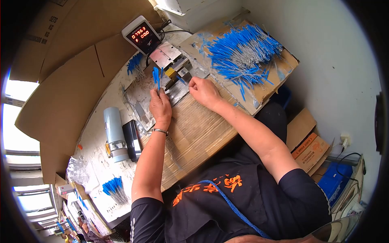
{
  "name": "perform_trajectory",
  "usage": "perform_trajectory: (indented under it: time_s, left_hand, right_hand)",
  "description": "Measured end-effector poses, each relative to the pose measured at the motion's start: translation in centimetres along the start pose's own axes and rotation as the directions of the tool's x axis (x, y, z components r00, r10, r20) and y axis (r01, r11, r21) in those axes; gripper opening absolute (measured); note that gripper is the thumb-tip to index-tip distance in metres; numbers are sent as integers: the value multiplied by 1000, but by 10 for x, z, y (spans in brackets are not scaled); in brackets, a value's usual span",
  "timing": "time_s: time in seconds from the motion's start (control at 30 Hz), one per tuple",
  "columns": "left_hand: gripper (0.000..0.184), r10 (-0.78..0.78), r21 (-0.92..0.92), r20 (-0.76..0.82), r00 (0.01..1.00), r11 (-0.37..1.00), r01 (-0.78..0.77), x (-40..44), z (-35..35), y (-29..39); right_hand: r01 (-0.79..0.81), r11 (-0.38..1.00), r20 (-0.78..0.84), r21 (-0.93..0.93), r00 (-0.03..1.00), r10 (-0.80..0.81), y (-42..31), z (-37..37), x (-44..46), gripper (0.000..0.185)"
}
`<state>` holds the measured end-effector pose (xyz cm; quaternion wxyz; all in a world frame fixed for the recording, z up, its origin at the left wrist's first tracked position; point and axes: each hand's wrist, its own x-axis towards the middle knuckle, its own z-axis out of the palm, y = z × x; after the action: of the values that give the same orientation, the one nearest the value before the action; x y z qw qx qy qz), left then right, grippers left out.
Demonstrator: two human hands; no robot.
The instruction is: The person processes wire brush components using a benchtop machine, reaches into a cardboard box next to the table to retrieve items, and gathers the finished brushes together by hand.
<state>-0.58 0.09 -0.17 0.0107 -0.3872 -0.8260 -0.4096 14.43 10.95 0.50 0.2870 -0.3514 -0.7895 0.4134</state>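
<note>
My left hand [160, 106] is closed around a small bunch of thin wire pieces with blue ends [157, 77], the blue ends pointing up. Just right of it, a small metal bench machine [172, 65] with a yellow part stands on a metal plate. Fingers pinched, my right hand [204, 92] is at the front of this machine. One blue-ended wire piece [181, 80] shows between its fingertips and the machine; its rest is hidden by the fingers. A large heap of blue-ended wire pieces [243, 52] lies to the right on cardboard.
A counter with red digits [142, 35] stands behind the machine. A light-blue bottle [114, 133] and a dark phone [132, 139] lie left of my forearm. Smaller bundles [114, 190] are at the left front and by the counter. Cardboard walls [69, 105] enclose the left side.
</note>
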Motion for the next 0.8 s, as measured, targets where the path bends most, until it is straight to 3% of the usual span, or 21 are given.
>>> perform_trajectory:
  time_s: [0.23, 0.53, 0.63, 0.7, 0.8]
  left_hand:
    - [14, 9, -5, -2, 1000, 1000, -9, 0, 1, 0]
    - [16, 96, 173, 16, 995, 980, -98, 1, 4, -6]
    - [17, 113, 236, 37, 993, 964, -118, -1, 2, -2]
    - [18, 141, 262, 32, 990, 954, -144, -2, 0, 1]
    - [19, 139, 305, 64, 988, 940, -152, -2, -1, 4]
  right_hand:
    - [3, 1000, -12, 12, 1000, -3, 1, 1, 0, 9]
    - [37, 997, -50, 70, 998, -33, -5, -11, -8, 14]
    - [69, 992, -153, -108, 985, -85, -13, -38, -8, 14]
    - [-72, 919, -187, -387, 982, -2, -15, -54, 6, 19]
    - [-133, 829, -86, -544, 991, 103, -13, -63, 20, 22]
